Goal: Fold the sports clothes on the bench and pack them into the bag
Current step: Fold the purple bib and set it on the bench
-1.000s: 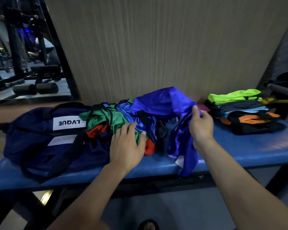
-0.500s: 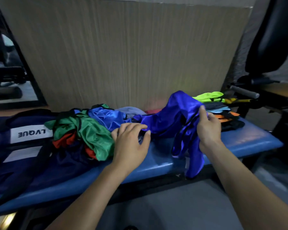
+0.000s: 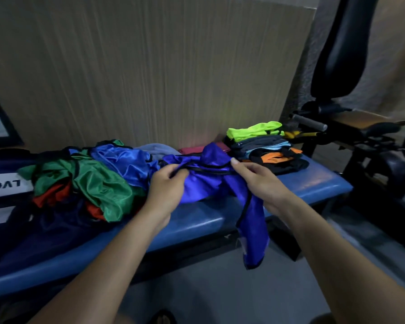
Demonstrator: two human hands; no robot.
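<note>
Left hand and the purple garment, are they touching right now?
Touching. The head view shows the left hand with its fingers curled round the black-trimmed edge of the purple garment, with no gap between them.

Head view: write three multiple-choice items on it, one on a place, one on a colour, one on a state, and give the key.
1. Where does the folded stack of clothes sit on the padded blue bench?
A. at its right end
B. at its left end
C. on the floor below it

2. What colour is the top garment of that stack?
A. red
B. neon yellow-green
C. white

3. What is happening to the shiny royal-blue jersey with black trim?
A. it lies untouched
B. it is inside the bag
C. both hands grip it

Key: 1 A, the stack lies by the bench's right end. 2 B, the top layer is neon. 3 C, the left hand and right hand pinch its trimmed edge.
</note>
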